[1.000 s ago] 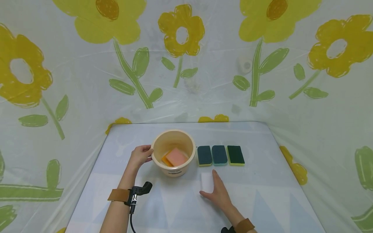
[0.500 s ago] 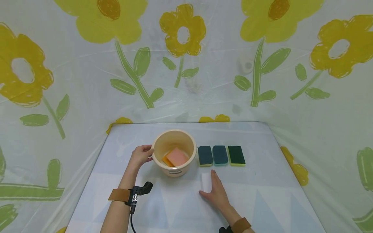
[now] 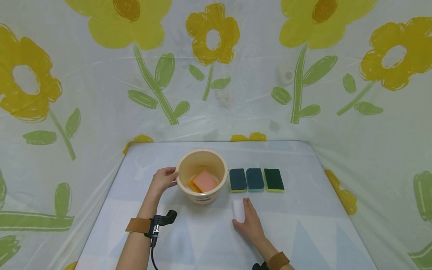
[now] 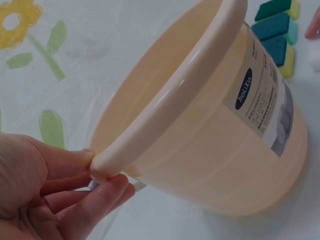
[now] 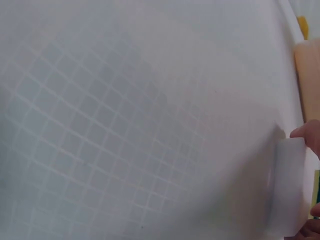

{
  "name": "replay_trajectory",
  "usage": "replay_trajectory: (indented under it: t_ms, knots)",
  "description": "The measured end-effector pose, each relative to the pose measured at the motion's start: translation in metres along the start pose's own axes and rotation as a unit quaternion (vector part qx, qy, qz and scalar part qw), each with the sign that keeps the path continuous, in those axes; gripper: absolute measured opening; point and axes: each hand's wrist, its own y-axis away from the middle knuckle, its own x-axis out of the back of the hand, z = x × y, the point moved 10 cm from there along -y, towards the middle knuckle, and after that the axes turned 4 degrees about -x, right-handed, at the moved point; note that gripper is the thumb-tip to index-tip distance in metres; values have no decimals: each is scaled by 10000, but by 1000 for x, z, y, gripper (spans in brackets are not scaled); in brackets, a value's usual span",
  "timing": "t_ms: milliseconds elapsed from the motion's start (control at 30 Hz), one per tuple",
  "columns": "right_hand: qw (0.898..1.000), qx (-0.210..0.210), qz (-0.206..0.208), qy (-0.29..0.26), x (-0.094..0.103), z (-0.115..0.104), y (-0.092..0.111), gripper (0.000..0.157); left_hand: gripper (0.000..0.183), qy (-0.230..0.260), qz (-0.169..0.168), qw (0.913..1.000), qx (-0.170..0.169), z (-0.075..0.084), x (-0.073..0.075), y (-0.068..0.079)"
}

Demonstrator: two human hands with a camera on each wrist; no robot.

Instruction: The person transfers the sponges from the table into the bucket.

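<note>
My left hand pinches the rim of a cream plastic bucket between thumb and fingers, at its left side. Inside the bucket lie a pink sponge and, partly under it, an orange sponge. My right hand grips a white sponge block on the table, with the thumb at its near end and the fingers at its far end. In the right wrist view, the white block shows between thumb and fingertips at the right edge; most of the hand is out of frame.
Right of the bucket, three scouring sponges lie in a row: a dark blue-grey one on yellow, one on teal, and a dark green one on yellow. The pale table meets a flower-printed sheet behind and at both sides.
My right hand has shifted slightly left and closed in on the white sponge block. The left hand and the bucket keep their places.
</note>
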Motion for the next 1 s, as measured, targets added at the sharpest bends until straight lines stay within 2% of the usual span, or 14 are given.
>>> replay_trajectory:
  t_ms: [200, 500, 800, 1000]
  knots:
    - [9999, 136, 93, -36, 3, -1, 0, 89, 40, -16, -28, 10000, 8, -1, 0, 0]
    - [9999, -41, -37, -151, 16, -8, -7, 89, 41, 34, -50, 10000, -18, 0, 0, -2]
    - [9995, 257, 158, -95, 61, -42, -21, 88, 43, 54, -57, 10000, 4, -3, -1, -4]
    - [9969, 750, 218, -51, 100, -75, -38, 88, 42, 38, -54, 10000, -24, -3, -2, -4]
